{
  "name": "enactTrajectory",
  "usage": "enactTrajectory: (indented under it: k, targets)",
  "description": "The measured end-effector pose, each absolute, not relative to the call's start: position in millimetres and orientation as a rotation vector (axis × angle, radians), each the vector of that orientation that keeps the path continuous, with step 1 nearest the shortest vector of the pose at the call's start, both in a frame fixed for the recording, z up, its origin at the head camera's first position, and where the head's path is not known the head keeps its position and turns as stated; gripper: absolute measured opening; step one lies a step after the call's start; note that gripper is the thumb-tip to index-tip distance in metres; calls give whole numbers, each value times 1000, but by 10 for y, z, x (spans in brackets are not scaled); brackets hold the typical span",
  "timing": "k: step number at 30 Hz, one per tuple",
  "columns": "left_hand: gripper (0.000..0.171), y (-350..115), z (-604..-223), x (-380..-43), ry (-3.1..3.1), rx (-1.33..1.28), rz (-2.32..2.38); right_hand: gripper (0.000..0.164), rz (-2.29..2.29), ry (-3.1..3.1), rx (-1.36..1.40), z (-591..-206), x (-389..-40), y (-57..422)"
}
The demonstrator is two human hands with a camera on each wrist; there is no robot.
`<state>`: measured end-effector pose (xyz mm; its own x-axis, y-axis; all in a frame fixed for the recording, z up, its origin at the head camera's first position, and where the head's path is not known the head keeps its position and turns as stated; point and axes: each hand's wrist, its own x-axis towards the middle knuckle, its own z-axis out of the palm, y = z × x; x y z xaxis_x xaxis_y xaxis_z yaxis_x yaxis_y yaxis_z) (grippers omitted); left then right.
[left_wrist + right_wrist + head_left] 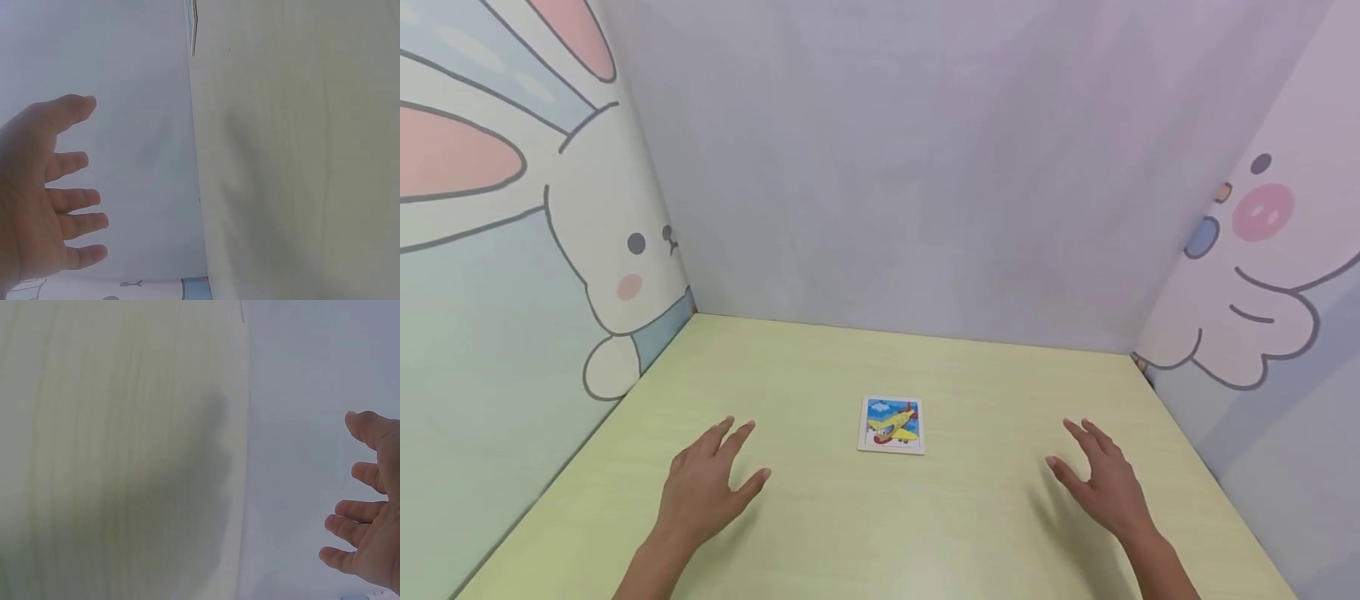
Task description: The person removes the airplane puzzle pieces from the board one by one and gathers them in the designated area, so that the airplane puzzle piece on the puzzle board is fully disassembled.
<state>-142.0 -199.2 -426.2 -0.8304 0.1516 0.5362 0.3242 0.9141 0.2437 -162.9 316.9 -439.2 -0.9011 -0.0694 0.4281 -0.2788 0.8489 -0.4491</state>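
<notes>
A small square picture puzzle (pixel 891 425) with a pale frame and a yellow-and-red cartoon airplane on blue lies flat near the middle of the table. To its left, my left hand (pixel 703 483) hovers over the tabletop with fingers spread and nothing held. My right hand (pixel 1105 479) hovers on the other side, well apart from the puzzle, its fingers also spread. Both hands cast shadows on the wood. In the left wrist view, the puzzle's edge (pixel 192 28) shows at the top, beyond the spread left hand (pixel 50 194). The right wrist view has the empty right hand (pixel 369 506) at its edge.
The pale yellow wooden table (pixel 925 533) ends at a plain greyish back wall (pixel 910 167). A side panel with a cartoon rabbit (pixel 602 233) borders the left, and another panel with a white cartoon animal (pixel 1262 275) borders the right.
</notes>
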Motion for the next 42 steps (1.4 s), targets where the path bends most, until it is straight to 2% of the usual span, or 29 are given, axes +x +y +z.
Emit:
enactTrajectory:
  k: [10, 24, 42]
  targets:
    - [59, -1814, -4299, -1459, -2598, -349, -533, 49, 909, -2414, 355, -4411, -1725, 2970]
    - [54, -1530, -4300, -1581, -2586, -431, -619, 42, 1287, -2435, 205, -4408, -1773, 2727]
    - [51, -1248, -4406, -1663, -2670, -632, -622, 40, 1440, -2497, 397, -4478, -1944, 2386]
